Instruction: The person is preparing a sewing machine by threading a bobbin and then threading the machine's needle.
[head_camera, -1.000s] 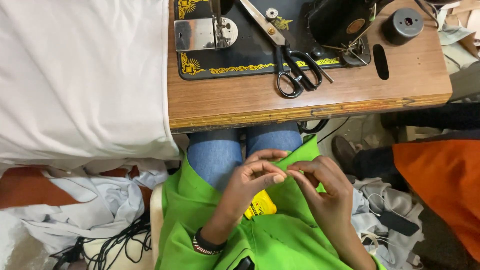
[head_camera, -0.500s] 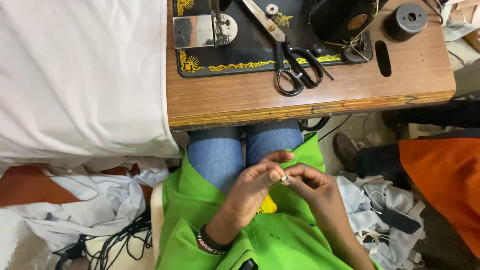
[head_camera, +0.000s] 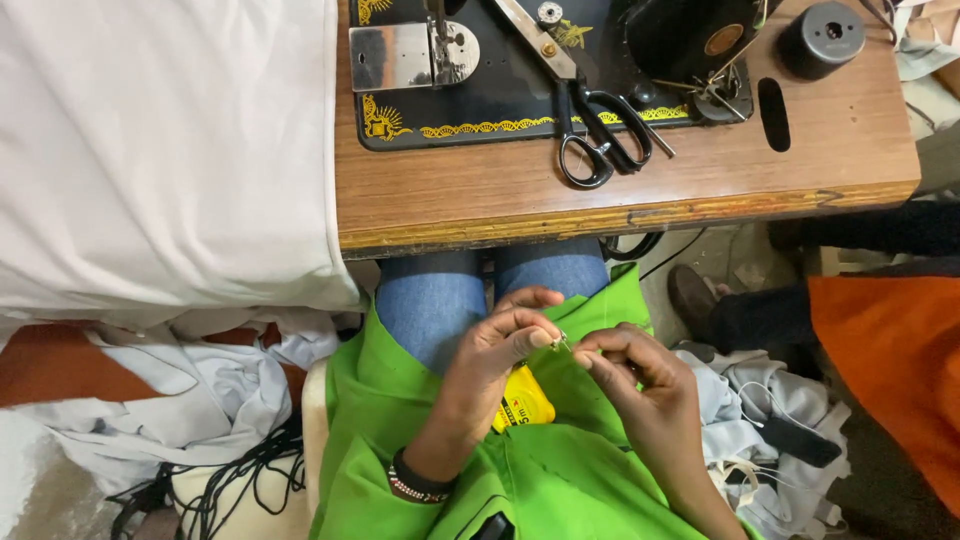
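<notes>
Over the green fabric (head_camera: 560, 490), left hand (head_camera: 495, 350) and right hand (head_camera: 640, 375) still pinching 1 small metal piece (head_camera: 562, 342), unmoved

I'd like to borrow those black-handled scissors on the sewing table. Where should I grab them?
Take the scissors by the two black loop handles, coming from the table's front edge. The loops lie flat and point toward that edge, while the closed blades run back over the black sewing machine bed.
</notes>
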